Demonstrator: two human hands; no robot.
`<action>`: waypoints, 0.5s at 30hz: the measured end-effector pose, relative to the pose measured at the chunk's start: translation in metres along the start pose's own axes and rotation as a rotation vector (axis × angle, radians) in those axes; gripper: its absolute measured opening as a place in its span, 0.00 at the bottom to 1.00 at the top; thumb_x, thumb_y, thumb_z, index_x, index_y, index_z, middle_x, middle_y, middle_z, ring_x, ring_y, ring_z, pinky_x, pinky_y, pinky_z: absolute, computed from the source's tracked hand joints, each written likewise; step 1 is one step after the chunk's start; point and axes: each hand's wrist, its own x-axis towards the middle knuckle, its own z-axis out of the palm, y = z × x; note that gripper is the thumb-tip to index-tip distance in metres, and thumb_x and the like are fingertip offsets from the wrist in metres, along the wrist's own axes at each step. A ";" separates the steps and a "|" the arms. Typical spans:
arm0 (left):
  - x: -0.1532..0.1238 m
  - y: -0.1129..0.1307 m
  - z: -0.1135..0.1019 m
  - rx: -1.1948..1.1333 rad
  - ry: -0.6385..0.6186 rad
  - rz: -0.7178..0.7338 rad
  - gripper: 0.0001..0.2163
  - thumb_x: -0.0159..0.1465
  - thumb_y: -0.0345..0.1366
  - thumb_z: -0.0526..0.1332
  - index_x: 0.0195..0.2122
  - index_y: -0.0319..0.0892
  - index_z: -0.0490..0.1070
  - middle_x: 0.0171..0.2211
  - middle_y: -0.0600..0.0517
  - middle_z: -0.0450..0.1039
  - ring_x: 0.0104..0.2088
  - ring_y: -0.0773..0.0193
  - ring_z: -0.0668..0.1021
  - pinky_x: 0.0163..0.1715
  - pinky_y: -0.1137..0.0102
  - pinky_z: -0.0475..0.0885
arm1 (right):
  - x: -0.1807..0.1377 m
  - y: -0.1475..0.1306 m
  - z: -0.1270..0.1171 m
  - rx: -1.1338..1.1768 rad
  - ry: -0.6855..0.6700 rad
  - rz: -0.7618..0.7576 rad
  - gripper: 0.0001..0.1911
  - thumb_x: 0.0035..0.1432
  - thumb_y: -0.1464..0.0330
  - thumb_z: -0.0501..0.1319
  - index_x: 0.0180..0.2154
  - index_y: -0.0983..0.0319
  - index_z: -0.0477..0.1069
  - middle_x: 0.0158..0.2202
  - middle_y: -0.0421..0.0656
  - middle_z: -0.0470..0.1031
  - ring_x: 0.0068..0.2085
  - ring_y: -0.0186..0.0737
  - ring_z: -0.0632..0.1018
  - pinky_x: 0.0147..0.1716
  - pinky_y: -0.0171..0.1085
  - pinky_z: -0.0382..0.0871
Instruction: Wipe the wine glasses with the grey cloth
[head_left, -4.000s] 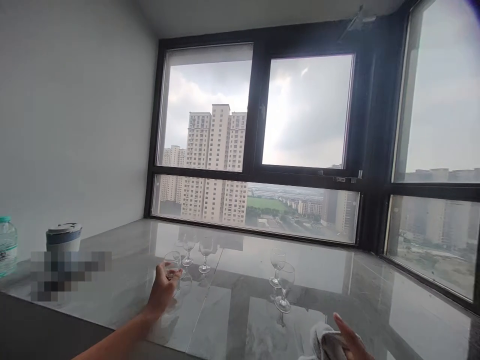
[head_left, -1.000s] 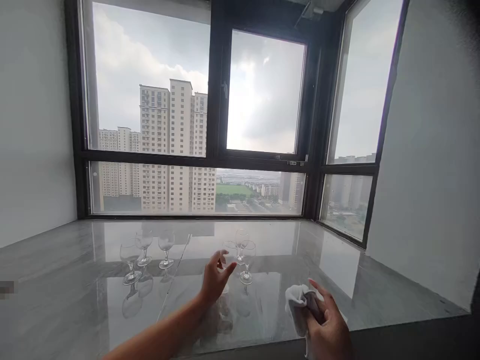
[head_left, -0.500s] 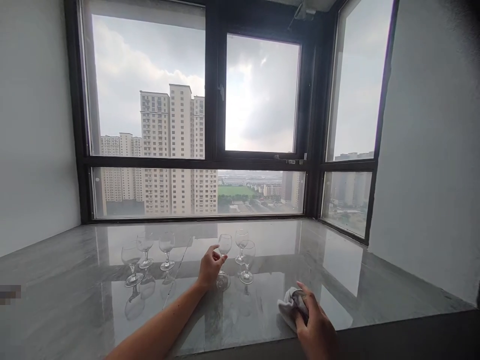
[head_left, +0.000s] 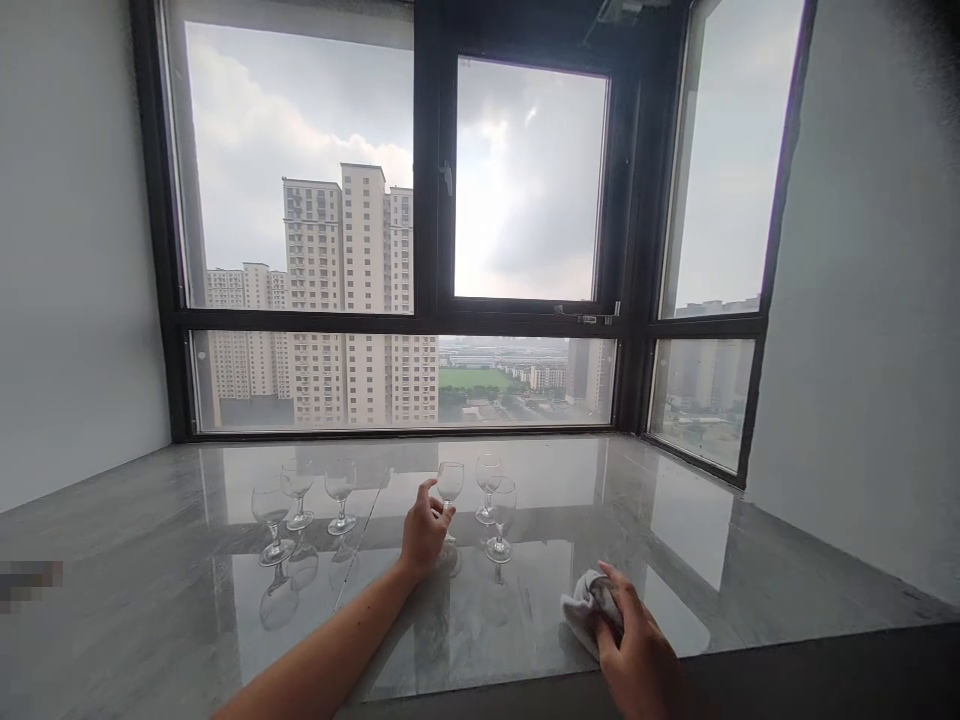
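My left hand (head_left: 426, 528) is closed on the stem of a clear, short-stemmed wine glass (head_left: 451, 482), thumb and fingers around it below the bowl. The glass is upright, and the hand partly hides its stem and foot. Just right of it stand two matching glasses, a nearer one (head_left: 500, 510) and a farther one (head_left: 489, 476). My right hand (head_left: 636, 640) grips a bunched grey-white cloth (head_left: 583, 610) close to the front edge of the ledge.
Three more wine glasses stand upright on the left: a front one (head_left: 270, 510), one behind it (head_left: 298, 482) and another to its right (head_left: 341, 485). The glossy grey ledge (head_left: 172, 600) mirrors them. Dark-framed windows (head_left: 525, 315) close off the back; walls flank both sides.
The whole view has shifted slightly, with most things a little further right and up. My left hand stays at the same glass, and the cloth remains in my right hand.
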 end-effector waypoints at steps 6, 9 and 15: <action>0.002 -0.006 0.004 -0.094 -0.031 -0.023 0.23 0.57 0.30 0.61 0.55 0.43 0.64 0.30 0.56 0.76 0.30 0.64 0.79 0.35 0.71 0.71 | 0.000 -0.001 -0.002 -0.003 -0.022 0.012 0.24 0.63 0.61 0.49 0.59 0.56 0.65 0.50 0.49 0.75 0.45 0.49 0.78 0.36 0.39 0.71; 0.005 -0.010 0.006 -0.137 -0.102 -0.080 0.17 0.56 0.29 0.62 0.48 0.42 0.69 0.31 0.54 0.78 0.31 0.64 0.81 0.34 0.72 0.72 | 0.000 0.000 -0.002 0.004 -0.019 0.010 0.24 0.63 0.61 0.49 0.58 0.57 0.65 0.50 0.50 0.75 0.46 0.50 0.78 0.38 0.41 0.71; 0.008 -0.017 0.010 -0.237 -0.246 -0.138 0.08 0.57 0.29 0.61 0.38 0.42 0.70 0.30 0.53 0.79 0.31 0.64 0.81 0.30 0.74 0.74 | 0.000 0.004 -0.001 0.018 -0.041 0.007 0.24 0.63 0.59 0.50 0.59 0.55 0.64 0.50 0.49 0.75 0.47 0.51 0.77 0.38 0.41 0.71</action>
